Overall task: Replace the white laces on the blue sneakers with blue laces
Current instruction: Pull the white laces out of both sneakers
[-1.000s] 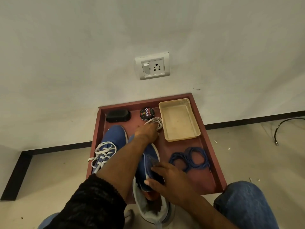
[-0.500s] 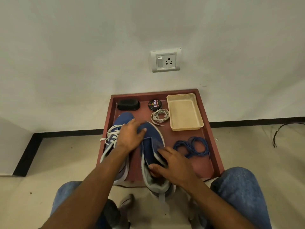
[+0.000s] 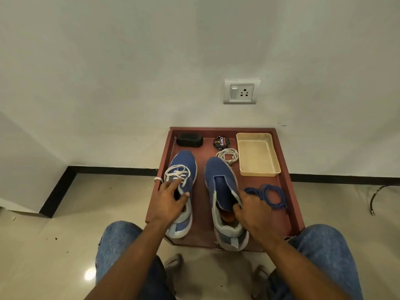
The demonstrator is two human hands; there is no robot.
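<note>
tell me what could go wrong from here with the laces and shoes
The unlaced shoe has its heel past the tray's near edge, so a tug from the right hand might tip it off. The blue laces lie coiled together and could tangle when lifted. The left shoe's white lace has a loop hanging over the tray rim and may snag.

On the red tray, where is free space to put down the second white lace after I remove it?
Bare tray floor lies near the front right corner, below the blue laces. A narrow strip runs between the two sneakers. The back is crowded: black brush, polish tin, coiled white lace, cream tray.
</note>
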